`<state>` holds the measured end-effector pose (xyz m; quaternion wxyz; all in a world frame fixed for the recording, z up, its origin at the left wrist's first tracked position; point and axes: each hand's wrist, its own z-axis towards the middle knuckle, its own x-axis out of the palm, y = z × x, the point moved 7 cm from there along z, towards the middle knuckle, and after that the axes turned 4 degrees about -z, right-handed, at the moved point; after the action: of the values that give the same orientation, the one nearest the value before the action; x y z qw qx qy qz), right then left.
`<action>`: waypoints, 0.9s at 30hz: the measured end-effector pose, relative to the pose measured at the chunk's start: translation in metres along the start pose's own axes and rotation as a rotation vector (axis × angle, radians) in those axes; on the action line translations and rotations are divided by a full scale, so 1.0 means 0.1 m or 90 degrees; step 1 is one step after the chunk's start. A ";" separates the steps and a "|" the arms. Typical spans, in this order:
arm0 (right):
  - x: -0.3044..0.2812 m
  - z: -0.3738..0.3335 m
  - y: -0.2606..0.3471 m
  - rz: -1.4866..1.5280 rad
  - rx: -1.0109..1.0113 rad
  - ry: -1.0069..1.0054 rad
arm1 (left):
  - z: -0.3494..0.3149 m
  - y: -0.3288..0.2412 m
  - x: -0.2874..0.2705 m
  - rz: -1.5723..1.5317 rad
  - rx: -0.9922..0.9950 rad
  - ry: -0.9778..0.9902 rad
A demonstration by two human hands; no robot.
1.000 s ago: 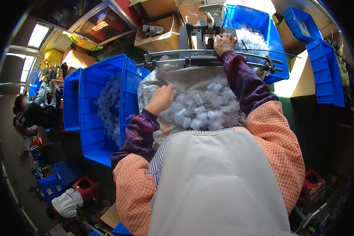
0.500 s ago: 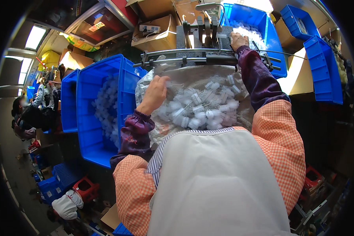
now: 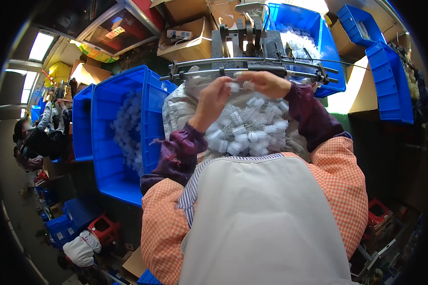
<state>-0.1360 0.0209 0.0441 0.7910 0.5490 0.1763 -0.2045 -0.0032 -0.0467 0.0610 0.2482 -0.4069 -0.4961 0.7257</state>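
My left hand [image 3: 211, 102] is raised at the far side of the pile, its fingertips pinched at a small white bristle brush [image 3: 234, 87]. Facing it from the right, my right hand [image 3: 267, 84] has its fingers closed at another white tuft [image 3: 248, 85], just beside the first. Whether the two tufts belong to one brush cannot be made out. Below both hands lies a heap of small white brushes [image 3: 252, 130] with thin wire stems, on a crumpled greyish plastic sheet [image 3: 176, 109]. Just beyond my fingers run the metal rods [image 3: 199, 63] of a bench machine [image 3: 247, 40].
A large blue bin [image 3: 116, 183] with white brushes stands at the left. Another blue bin [image 3: 329, 52] of white pieces sits behind the machine at the right. Blue crates [image 3: 392, 83] and cardboard boxes [image 3: 190, 47] surround the bench. Other people [image 3: 47, 128] are at far left.
My right hand has come back from the machine's right side toward the middle. My left hand has moved right and slightly up to meet it.
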 end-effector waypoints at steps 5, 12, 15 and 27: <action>-0.31 0.01 -0.55 -0.118 0.233 -0.079 | -0.11 0.27 -0.11 0.097 -0.028 -0.035; -1.09 0.02 -1.39 -0.701 0.426 -0.224 | -0.94 1.50 -0.10 0.237 -0.376 0.268; -1.08 0.08 -1.53 -0.718 0.438 -0.216 | -0.95 1.35 -0.06 0.249 -0.319 0.226; -1.08 0.08 -1.58 -0.671 0.394 -0.233 | -0.80 1.04 0.01 0.172 -0.174 0.116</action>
<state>-0.3094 -0.0221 -0.0244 0.4062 0.5481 0.2172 -0.6982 0.0679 -0.0448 -0.0494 0.1351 -0.5633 -0.5064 0.6387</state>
